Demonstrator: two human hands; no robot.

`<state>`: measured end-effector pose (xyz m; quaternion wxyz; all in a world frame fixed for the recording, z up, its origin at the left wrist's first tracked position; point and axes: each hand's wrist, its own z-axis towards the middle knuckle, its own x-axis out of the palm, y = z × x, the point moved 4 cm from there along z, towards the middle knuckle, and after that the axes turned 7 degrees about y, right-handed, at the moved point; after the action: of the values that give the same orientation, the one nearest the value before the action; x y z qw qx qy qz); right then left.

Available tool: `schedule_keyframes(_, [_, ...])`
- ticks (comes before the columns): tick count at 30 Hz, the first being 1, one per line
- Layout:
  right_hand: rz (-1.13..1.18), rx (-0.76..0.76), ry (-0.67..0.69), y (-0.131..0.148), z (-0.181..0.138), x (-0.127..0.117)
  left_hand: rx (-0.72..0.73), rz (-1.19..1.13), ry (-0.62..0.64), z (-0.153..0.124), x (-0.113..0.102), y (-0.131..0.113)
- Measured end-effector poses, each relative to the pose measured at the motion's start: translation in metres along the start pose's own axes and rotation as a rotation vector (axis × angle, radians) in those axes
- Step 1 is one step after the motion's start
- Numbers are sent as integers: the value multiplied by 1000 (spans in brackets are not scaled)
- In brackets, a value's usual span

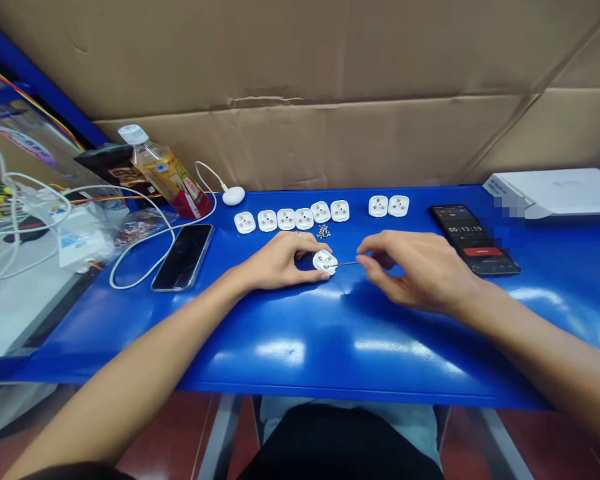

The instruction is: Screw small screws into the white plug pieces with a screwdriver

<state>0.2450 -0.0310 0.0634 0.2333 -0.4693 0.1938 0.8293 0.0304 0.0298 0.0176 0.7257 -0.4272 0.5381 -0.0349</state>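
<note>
My left hand (279, 261) pinches a small white plug part (325, 261) that rests on the blue table (300, 340). My right hand (414, 269) grips a thin screwdriver (344, 265) whose tip touches the top of that part. Just behind lies a little heap of small screws (323, 232). Farther back stands a row of several similar white plug parts (295, 218), with two more (389, 206) set apart to the right.
A black phone (184, 257) lies face up at the left, a second phone (475, 239) showing a timer at the right. A drink bottle (163, 173), white cable (145, 247), white box (560, 192) and cardboard wall (330, 100) ring the back.
</note>
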Motion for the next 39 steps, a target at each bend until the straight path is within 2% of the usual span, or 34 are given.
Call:
schedule_keyframes(4, [72, -83, -5, 3, 2, -1, 12, -13, -6, 0, 0, 0])
schedule_keyframes(10, [12, 44, -1, -3, 0, 1, 10, 3, -1, 0, 0, 0])
schedule_keyframes(14, [13, 8, 2, -2, -2, 1, -5, 6, 3, 0, 0, -1])
schedule_keyframes(19, [-29, 87, -113, -13, -4, -1, -19, -2, -22, -1, -2, 1])
schedule_keyframes(22, [-56, 132, -139, -24, -3, 2, -18, 5, -35, -1, -5, 3])
schedule_keyframes(28, [21, 261, 41, -44, -3, 24, -52, -49, -168, 0, -12, 8])
schedule_keyframes(33, [79, 254, 91, -43, -3, 31, -13, -79, -87, 2, -8, 6])
schedule_keyframes(39, [90, 253, 94, -42, -3, 31, -43, -120, -84, 2, -4, 8])
